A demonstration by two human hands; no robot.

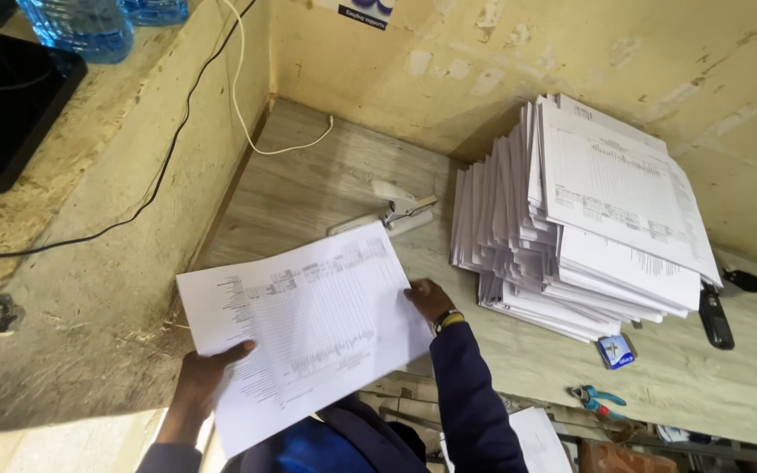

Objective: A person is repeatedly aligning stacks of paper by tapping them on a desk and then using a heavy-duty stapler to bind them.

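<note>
Both hands hold one printed sheet (pixel 304 328) above table (pixel 308 188): left hand (pixel 208 368) pinching bottom edge, right hand (pixel 428 300) pinching right edge. Stapler (pixel 393 215) lies just behind, paper stack (pixel 584 215) to the right. Step looks like handling one sheet; next move needs steady grip.

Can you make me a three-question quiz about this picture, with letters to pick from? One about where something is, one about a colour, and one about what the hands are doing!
1. Where is the stapler?
A. On the big paper stack
B. On the table just beyond the held sheet
C. On the floor

2. What colour are the pliers handles?
A. Blue and red
B. Yellow
C. Black

3. What are the hands doing?
A. Resting empty
B. Both holding one printed sheet
C. Holding the pliers

Answers:
1 B, it lies on the table by the top edge of the sheet.
2 A, the handles show blue with red.
3 B, the left hand and the right hand grip opposite edges of the sheet.
</note>
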